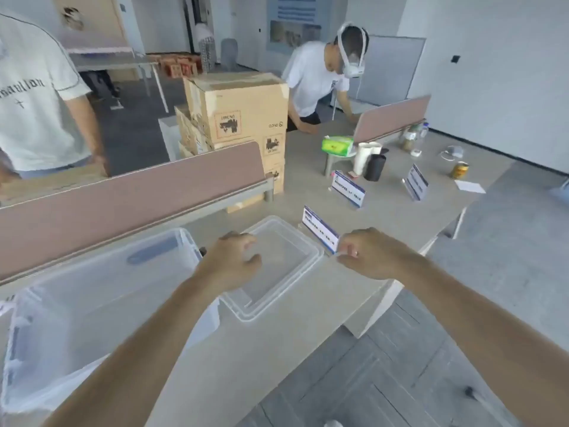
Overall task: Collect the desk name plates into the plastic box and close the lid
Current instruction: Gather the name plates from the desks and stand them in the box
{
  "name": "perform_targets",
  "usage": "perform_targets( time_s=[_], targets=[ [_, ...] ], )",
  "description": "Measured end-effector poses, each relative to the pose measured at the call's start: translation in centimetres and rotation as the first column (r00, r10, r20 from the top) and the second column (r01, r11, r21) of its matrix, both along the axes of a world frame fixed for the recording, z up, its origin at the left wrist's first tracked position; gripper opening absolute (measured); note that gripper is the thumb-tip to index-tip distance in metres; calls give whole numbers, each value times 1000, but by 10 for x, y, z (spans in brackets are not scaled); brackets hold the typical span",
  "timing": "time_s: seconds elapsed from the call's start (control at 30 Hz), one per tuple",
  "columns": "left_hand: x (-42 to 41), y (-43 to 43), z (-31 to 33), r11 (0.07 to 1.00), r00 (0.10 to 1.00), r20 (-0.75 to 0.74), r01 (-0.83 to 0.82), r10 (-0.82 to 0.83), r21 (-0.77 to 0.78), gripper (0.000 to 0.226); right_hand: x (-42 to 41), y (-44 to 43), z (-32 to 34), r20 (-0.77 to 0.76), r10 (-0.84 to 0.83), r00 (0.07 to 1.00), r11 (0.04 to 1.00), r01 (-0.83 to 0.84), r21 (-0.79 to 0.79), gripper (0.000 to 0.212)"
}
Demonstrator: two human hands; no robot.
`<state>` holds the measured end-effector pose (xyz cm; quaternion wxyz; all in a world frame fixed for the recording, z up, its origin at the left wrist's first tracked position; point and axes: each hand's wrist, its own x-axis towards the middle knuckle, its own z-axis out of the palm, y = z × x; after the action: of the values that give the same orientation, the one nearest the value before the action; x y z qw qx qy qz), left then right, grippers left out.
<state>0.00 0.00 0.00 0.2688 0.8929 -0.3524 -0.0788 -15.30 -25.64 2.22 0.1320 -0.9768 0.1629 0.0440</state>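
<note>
— What does the person wear on the arms?
— Nothing that shows: both forearms are bare up to the frame's edge, no sleeve, watch or glove.
— And the hands?
— The left hand [229,261] and right hand [371,255] are bare too.

The box [92,291] and lid [277,272] are clear glossy plastic; the desk [308,318] is matt grey; cartons [237,112] are brown cardboard.
</note>
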Motion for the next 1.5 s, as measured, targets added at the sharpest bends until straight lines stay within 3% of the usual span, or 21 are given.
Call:
perform_targets(
  time_s=[0.07, 0.2, 0.43, 0.73, 1.03, 1.3, 1.5],
  targets=[
    [-7, -35, -1, 994, 998, -2, 61, -62, 86, 48, -11, -28, -6, -42, -63, 997, 998, 64, 10, 32],
    [-11, -116, -4, 952, 987, 0, 157, -162, 263, 47, -30, -96, -29, -31, -117, 993, 993, 118, 24, 33],
    [-13, -284, -16, 891, 957, 70, 235, -283, 388, 37, -62, -250, -60, -107, -248, 963, 969, 244, -46, 34],
    [-19, -452, -31, 921, 957, 1, 280, -291, 270, 36, -92, -386, -62, 20, -314, 949, 944, 314, -100, 40],
    [25, -582, -65, 944, 953, 25, 295, -302, 151, 38, -58, -536, -51, -56, -366, 929, 910, 344, -233, 39],
    [88, -679, -75, 960, 961, -49, 275, -272, 56, 42, 4, -632, -18, -127, -227, 966, 908, 163, -385, 40],
    [111, -746, -84, 969, 957, -175, 244, -232, 47, 47, 65, -707, -34, -189, -161, 969, 934, 88, -345, 44]
  ],
)
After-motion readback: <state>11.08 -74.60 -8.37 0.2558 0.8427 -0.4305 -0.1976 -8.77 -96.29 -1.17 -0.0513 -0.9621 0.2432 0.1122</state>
